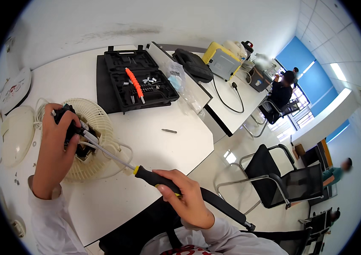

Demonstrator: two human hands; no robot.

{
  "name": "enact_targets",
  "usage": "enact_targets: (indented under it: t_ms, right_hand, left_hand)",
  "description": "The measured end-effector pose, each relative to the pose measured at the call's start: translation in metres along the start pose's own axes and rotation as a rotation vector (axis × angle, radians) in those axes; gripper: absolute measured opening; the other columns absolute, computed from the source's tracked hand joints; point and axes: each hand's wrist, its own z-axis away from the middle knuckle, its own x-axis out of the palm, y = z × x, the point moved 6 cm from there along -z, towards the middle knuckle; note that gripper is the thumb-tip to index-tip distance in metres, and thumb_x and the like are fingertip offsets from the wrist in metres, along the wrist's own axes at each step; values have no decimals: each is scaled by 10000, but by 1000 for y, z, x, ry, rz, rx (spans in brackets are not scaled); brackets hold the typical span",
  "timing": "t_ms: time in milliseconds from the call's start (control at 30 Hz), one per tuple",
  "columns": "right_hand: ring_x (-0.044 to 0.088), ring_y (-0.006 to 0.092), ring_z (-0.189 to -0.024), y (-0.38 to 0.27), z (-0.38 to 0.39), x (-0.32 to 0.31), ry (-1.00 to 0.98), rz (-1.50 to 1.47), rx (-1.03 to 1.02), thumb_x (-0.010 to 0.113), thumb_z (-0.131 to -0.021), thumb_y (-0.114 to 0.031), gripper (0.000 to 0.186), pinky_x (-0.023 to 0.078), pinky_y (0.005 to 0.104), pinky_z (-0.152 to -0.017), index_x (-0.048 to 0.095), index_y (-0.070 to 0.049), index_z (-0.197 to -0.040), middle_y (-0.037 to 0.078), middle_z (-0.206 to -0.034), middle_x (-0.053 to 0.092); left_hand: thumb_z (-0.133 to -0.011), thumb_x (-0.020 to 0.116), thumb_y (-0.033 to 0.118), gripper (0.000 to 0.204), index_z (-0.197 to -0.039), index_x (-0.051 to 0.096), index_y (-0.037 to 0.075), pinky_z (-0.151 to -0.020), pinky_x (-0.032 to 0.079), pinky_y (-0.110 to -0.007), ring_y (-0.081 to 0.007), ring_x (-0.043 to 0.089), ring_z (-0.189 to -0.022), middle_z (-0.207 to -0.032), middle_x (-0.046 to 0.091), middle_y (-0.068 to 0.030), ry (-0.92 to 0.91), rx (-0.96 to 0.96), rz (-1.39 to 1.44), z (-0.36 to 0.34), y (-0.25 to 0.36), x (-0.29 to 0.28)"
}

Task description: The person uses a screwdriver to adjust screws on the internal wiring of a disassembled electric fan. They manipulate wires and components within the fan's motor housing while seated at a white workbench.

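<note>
My right hand (188, 199) is wrapped round the black and yellow handle of a screwdriver (153, 178). Its long shaft slants up and left to the motor of a cream fan (107, 123), which lies on the white table with its round grille beneath. Fingers and thumb of my left hand (57, 142) grip a black plastic part (65, 119) on top of the motor. The screwdriver's tip end is beside my left thumb and index finger; its exact contact is hidden. A loose screwdriver bit (169, 131) rests on the table to the right of the fan.
An open black tool case (146, 104) with sockets, bits and an orange flexible shaft (133, 82) sits behind. Left are a cream fan base (17, 136) and small screws (17, 180). A yellow-grey case (223, 61) stands on another desk. Chairs (265, 174) and people are right.
</note>
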Motion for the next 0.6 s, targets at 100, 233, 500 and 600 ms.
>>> enact_targets:
  t_ms: [100,233,500,600]
  right_hand:
    - [565,104,-731,9,-1,5,-151,-250,157,677,-852,-56,438,457,215,-656,519,-29,-1260,64,-998,575]
    - [559,78,-726,4,-2,6,-68,-211,37,695,-812,-8,486,440,188,-665,461,-27,-1238,45,-1058,513]
    - [632,119,-803,-1,-1,-8,62,-83,-41,728,-770,41,376,476,210,-696,550,-5,-1098,62,-1054,555]
    - [650,154,-829,-3,-2,-10,103,-44,-79,737,-791,-16,341,494,230,-704,617,-13,-1110,88,-999,623]
  left_hand:
    - [-725,526,-161,338,-986,475,48,-833,425,-326,-283,447,-970,-1136,355,-154,11,11,-27,0,2,-2]
    - [-726,530,-161,339,-986,478,49,-840,424,-329,-285,447,-968,-1131,359,-155,2,5,12,-1,1,0]
    - [-724,543,-155,342,-987,482,57,-862,408,-337,-296,437,-987,-1117,360,-156,8,13,32,0,1,-1]
    - [-722,544,-152,343,-986,481,56,-873,402,-341,-302,435,-995,-1114,360,-158,3,-1,27,0,-1,-1]
